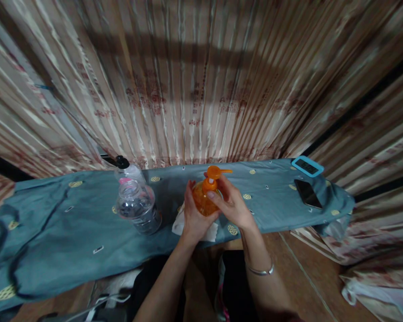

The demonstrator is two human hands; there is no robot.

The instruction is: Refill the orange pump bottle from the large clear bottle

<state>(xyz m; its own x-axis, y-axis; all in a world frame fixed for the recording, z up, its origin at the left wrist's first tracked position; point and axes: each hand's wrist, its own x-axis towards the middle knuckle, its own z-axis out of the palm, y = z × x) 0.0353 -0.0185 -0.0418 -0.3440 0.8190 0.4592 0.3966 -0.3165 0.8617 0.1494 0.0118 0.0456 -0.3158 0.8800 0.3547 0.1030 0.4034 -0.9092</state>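
Note:
An orange pump bottle (204, 200) stands upright on the blue-grey cloth-covered table (70, 223), its pump head pointing right. My left hand (194, 214) wraps around the bottle's left side. My right hand (233, 205) grips the bottle's right side, fingers up at the neck below the pump. A white cloth or tissue (208, 231) lies under my hands at the table's front edge. A silver bracelet sits on my right wrist.
A clear plastic water bottle (138, 206) stands left of the orange one, with a black-topped spray bottle (126, 167) behind it. A dark phone (308, 193) and a blue-framed device (307, 166) lie at the table's right end. Striped curtains hang behind.

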